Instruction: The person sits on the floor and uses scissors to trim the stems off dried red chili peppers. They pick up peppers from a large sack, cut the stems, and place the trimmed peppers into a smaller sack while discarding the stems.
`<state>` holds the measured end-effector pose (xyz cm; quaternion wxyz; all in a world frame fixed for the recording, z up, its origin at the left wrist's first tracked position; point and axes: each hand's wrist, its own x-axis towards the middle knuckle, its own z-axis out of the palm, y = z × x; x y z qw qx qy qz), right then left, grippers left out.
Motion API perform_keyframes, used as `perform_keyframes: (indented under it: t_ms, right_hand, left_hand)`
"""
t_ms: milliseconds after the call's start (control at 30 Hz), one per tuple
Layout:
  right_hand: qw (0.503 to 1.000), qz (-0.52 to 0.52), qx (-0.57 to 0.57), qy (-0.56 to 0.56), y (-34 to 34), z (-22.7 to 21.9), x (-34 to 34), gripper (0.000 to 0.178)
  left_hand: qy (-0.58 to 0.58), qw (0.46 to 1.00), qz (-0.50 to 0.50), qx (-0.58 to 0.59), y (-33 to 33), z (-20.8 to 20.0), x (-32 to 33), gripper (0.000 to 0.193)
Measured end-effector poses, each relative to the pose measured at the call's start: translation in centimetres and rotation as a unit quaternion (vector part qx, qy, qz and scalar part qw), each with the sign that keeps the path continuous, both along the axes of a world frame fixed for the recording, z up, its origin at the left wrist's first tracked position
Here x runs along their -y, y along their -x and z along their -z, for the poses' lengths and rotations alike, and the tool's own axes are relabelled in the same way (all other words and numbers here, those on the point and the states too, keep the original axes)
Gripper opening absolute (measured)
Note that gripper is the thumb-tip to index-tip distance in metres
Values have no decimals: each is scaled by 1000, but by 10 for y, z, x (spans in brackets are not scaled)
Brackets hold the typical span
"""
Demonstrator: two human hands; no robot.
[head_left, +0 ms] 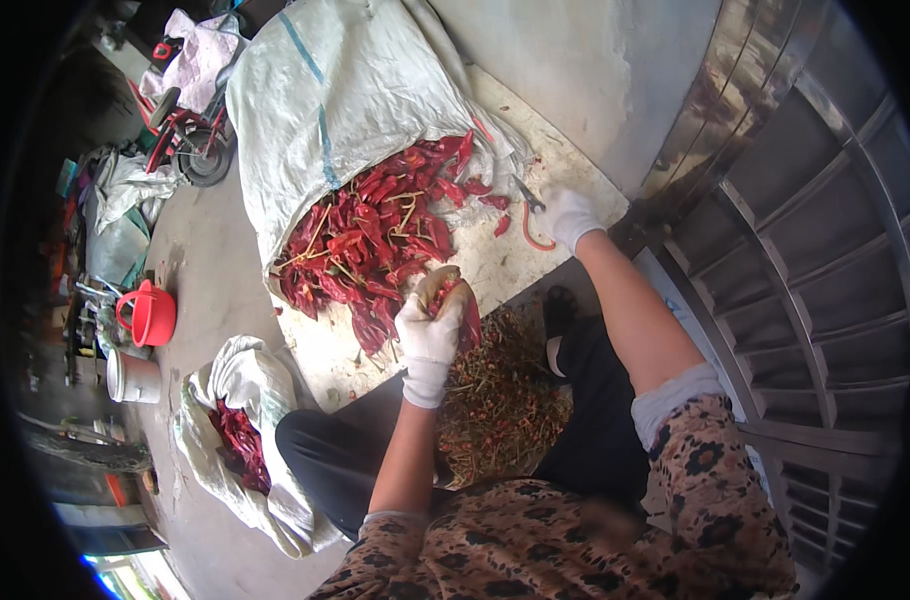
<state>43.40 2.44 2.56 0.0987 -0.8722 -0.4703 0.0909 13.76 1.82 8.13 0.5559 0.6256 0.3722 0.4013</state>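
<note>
My left hand point(431, 325), in a white glove, is closed around a bunch of dried red chilies point(468, 318) at the near edge of the chili heap point(375, 240). The heap spills from the mouth of a big white woven sack point(335, 90) lying on a pale board point(495, 260). My right hand point(570, 215), also gloved in white, grips orange-handled scissors point(531, 215) resting on the board to the right of the heap. A pile of cut stems point(500, 400) lies between my knees.
A smaller white sack point(245, 385) holding red chilies sits by my left knee. A red plastic jug point(150, 312) and a white bucket point(133, 378) stand at the left. A small red wheeled toy point(190, 140) is at the upper left, a metal gate point(805, 260) at the right.
</note>
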Motion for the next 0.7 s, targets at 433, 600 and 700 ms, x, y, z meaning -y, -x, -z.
perform_keyframes:
  t_ms: [433, 600, 700]
  right_hand:
    - [992, 90, -82, 41, -4, 35, -17, 57]
    - [997, 21, -51, 62, 13, -40, -8, 71]
    - [973, -26, -212, -87, 59, -79, 17, 60]
  left_hand:
    - [-26, 999, -22, 4, 35, -1, -8, 33]
    - [-12, 998, -52, 22, 42, -1, -10, 35]
    - [-24, 997, -76, 14, 47, -3, -12, 35]
